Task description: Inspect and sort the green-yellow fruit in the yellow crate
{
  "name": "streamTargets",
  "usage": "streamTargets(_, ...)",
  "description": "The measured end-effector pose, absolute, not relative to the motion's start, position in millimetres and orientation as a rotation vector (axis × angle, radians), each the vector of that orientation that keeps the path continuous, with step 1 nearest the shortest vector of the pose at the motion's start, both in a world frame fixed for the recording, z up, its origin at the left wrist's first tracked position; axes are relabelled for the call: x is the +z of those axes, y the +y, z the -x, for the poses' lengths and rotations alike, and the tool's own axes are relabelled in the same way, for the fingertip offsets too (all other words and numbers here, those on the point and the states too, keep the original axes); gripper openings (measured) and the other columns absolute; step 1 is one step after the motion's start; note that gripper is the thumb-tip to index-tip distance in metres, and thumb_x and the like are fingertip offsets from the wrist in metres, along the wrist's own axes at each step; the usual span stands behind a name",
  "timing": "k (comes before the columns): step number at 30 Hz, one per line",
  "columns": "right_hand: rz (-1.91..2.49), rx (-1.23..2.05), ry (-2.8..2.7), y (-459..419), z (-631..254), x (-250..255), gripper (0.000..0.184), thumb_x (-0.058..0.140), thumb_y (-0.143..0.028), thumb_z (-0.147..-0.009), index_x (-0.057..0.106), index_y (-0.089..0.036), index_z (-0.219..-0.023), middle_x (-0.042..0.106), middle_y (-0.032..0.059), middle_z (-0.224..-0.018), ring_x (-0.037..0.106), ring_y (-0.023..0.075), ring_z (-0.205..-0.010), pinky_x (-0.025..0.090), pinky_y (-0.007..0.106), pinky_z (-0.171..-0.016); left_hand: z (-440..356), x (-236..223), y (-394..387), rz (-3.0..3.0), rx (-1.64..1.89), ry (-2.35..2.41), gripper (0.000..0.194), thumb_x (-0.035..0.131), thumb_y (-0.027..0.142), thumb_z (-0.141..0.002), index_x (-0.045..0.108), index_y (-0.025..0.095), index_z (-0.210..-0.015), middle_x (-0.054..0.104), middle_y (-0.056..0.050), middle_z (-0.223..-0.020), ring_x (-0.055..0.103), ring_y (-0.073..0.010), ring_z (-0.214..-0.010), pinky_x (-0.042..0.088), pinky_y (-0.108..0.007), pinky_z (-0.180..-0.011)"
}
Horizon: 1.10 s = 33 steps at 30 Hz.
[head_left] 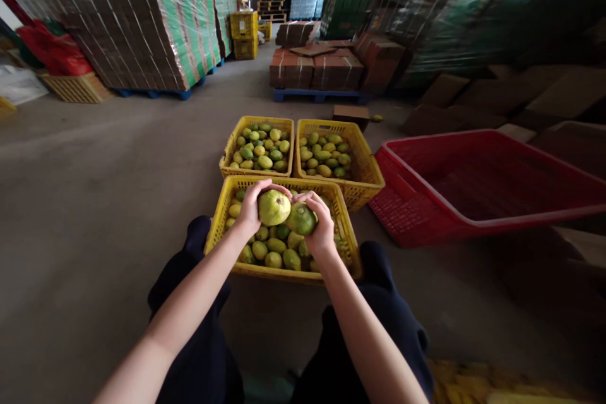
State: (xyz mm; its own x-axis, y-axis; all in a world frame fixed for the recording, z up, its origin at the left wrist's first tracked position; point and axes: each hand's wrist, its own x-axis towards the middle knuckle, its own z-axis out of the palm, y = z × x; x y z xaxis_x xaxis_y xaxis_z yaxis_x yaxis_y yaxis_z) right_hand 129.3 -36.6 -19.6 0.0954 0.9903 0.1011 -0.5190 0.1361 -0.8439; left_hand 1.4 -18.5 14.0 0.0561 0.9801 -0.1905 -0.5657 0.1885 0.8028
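Left hand (252,203) is holding paler fruit (274,208), right hand (322,222) greener fruit (302,219); each part-curled grip is cupping top and outer side, possibly risking slips into the crate (279,273).

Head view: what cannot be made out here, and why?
In the head view:
Fruit in near yellow crate: partly hidden by left hand, right hand and two held fruits.
Red crate: right end cut off by picture edge.
Yellow pieces, lower right: blurred, cut off by bottom edge.
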Motion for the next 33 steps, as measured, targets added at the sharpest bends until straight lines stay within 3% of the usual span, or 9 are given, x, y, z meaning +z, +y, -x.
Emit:
streamTargets(18,0.779,1.271,-0.845,-33.2,-130.8,-27.4,0.018,0.067,-0.036,-0.072,0.063,-0.022,-0.061,0.063,-0.0008,-0.072,0.056,0.017,-0.076,0.046,0.028,-0.079,-1.5,7.8,-16.9,-0.769,1.299,0.871,0.035,0.053,0.04,-0.073,0.07,0.016,-0.054,0.072,-0.008,-0.062,0.066,-0.0185,-0.06,0.048,-0.027,-0.059)
streamTargets(33,0.808,1.316,-0.774,-33.5,-129.0,-26.0,0.018,0.068,-0.036,-0.069,0.063,-0.022,-0.059,0.063,-0.0016,-0.071,0.054,0.0159,-0.073,0.045,0.026,-0.074,-0.9,4.2,-14.2,-0.768,1.309,0.856,0.032,0.055,0.039,-0.071,0.069,0.016,-0.053,0.071,-0.008,-0.061,0.067,-0.0186,-0.061,0.05,-0.026,-0.061)
